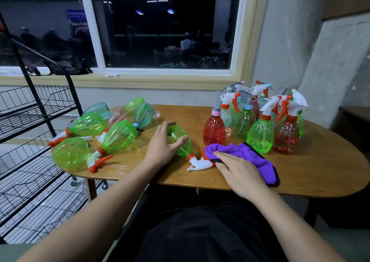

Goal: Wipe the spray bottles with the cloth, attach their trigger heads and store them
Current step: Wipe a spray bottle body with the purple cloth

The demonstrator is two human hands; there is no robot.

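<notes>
The wooden tabletop holds everything. A black wire rack stands just beside its left end, and I think the bottles go there when they are done. On the right side are the standing bottles, green and red, with their tops on. On the left side are the lying bottles, mostly green, tipped on their sides.

One green bottle lies on its side near the front, between the two groups. It is see-through and bright, fat at the bottom and thin at the neck. It looks empty, so it should be very light. The plastic looks thin and may dent if squeezed hard. It is smooth and round, so it may roll or slip. The fat middle is the best place to hold it. The left hand is spread over it, fingers apart and a bit bent, thumb across its belly, not closed round it.

The purple cloth lies just right of that bottle. It has a black edge and looks soft and floppy. The right hand lies flat on it, fingers straight, pressing it down.

The trigger head on the green bottle is white and orange, and the cloth touches it. Its thin parts could snap, so hold the orange ring.
</notes>
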